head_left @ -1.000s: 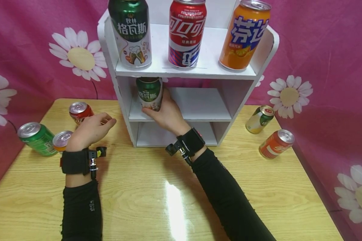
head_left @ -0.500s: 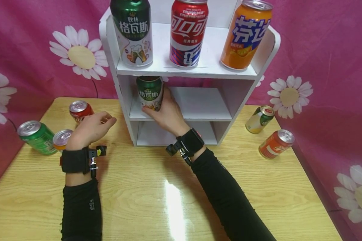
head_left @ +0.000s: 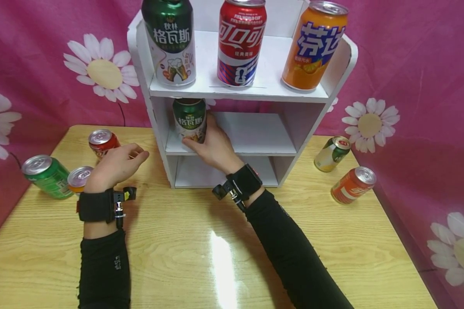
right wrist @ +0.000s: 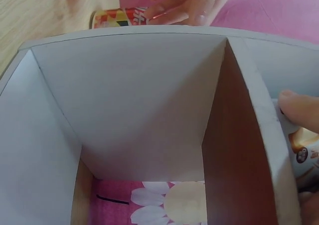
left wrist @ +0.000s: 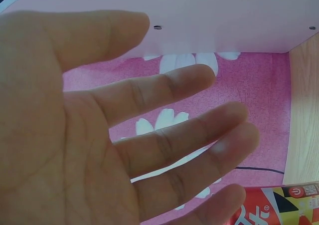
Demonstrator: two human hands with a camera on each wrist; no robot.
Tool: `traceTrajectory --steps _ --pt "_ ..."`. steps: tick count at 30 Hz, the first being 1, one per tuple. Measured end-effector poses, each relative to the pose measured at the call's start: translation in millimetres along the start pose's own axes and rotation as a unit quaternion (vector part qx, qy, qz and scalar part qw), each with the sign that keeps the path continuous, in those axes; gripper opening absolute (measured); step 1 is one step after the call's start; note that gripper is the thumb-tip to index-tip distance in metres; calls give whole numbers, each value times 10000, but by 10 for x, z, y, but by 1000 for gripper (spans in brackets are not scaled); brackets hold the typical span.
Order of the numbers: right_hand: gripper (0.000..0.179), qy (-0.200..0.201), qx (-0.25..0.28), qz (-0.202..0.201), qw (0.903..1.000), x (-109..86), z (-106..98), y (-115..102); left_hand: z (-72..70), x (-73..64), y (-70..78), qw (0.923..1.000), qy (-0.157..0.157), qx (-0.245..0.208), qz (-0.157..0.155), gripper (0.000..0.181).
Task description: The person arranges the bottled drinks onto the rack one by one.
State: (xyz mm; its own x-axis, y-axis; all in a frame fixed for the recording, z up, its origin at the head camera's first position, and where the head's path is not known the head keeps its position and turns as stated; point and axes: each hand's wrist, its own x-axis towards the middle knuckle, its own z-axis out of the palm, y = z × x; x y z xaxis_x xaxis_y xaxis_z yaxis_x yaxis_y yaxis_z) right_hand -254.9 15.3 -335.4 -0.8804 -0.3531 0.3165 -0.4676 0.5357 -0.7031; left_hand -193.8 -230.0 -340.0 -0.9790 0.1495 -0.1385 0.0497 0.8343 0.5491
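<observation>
On the left of the white shelf's [head_left: 247, 133] middle level stands a green-and-white kvass can [head_left: 189, 122]. My right hand [head_left: 216, 148] grips this can from its right side, thumb across the front. Only part of the can's lower label [right wrist: 305, 147] shows in the right wrist view, behind the shelf board. My left hand [head_left: 117, 165] hovers left of the shelf, fingers relaxed and holding nothing. In the left wrist view its fingers [left wrist: 174, 140] are spread, with a red can [left wrist: 271, 205] just beyond them.
The top shelf bears another kvass can [head_left: 172, 47], a red cola can [head_left: 241, 47] and an orange soda can [head_left: 313, 49]. On the table's left are a green can [head_left: 48, 176] and a partly hidden orange can [head_left: 77, 180]. Two cans [head_left: 332, 154] stand at right.
The gripped kvass can has shifted very slightly left on the middle level. My left hand stays in place.
</observation>
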Motion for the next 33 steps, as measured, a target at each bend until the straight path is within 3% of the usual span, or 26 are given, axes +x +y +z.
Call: traceTrajectory --steps 9,20,27,33 --pt "74 323 28 197 9993 -33 59 -57 3 -10 24 10000 38 18 34 57" --pt "74 208 14 273 9994 -31 29 -62 24 22 33 10000 34 -7 72 56" --pt "81 200 389 -49 9990 -66 -82 -33 32 15 4 10000 7 -23 97 57" --pt "57 18 -68 -558 9984 -298 -273 10 -1 1 -13 9999 72 86 74 59"
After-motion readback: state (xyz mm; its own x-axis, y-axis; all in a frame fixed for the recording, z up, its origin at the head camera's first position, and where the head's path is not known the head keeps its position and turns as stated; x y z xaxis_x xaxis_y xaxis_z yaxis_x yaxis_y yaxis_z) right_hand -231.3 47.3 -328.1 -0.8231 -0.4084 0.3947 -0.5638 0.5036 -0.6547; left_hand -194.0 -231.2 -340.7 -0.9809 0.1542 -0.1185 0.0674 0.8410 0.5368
